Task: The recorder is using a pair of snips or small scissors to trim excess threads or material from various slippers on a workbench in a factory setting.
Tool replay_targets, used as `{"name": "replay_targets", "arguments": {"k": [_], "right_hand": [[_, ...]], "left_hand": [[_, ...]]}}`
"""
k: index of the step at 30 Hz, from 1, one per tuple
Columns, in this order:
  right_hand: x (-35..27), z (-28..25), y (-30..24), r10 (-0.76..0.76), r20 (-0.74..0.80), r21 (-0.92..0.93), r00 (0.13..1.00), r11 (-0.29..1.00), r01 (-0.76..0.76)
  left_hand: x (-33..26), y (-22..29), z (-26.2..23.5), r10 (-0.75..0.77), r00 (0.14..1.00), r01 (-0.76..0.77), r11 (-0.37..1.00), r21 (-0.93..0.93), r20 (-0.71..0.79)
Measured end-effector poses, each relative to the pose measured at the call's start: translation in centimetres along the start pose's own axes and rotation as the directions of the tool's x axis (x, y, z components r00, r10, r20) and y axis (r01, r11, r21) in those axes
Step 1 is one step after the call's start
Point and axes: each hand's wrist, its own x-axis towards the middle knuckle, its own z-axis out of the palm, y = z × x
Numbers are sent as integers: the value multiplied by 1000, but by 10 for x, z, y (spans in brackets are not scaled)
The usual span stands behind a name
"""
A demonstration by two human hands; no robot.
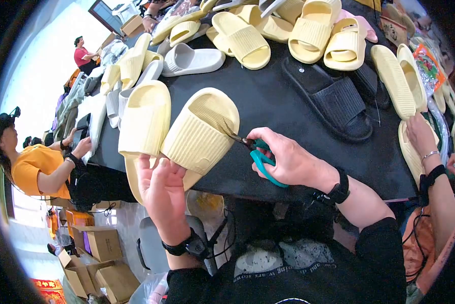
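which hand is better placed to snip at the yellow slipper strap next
Right. The right hand already grips the green-handled scissors, whose tips touch the strap of the yellow slipper. The left hand is under the slippers, propping them up, so it likely just steadies.

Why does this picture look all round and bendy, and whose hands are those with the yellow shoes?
The picture comes from a small camera worn on a person's head, looking down at their own hands. Its lens sees very wide, so straight edges bend near the rim. The left hand holds a pair of pale yellow slippers at the edge of a black table. The right hand has its grip shut on small teal scissors, with the tips at one slipper's strap. More yellow slippers, a white slipper and black slippers lie on the table. Other people sit nearby: one in an orange shirt on the left, and another's hand on the right.
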Motion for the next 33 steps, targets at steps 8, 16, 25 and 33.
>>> {"name": "replay_targets", "arguments": {"k": [8, 16, 25, 33], "right_hand": [[1, -5, -7, 70, 56, 19, 996, 997, -72], [0, -4, -6, 89, 32, 46, 996, 995, -90], [0, -4, -8, 54, -64, 168, 996, 985, -43], [1, -7, -14, 116, -14, 139, 993, 984, -113]], "left_hand": [[-4, -5, 8, -29, 998, 29, 1000, 4, 47], [-8, -10, 16, -9, 999, 7, 998, 68, 33], [-14, -9, 17, -78, 993, 62, 982, 179, 84], [-29, -2, 31, -116, 988, 61, 902, 428, 103]]}}
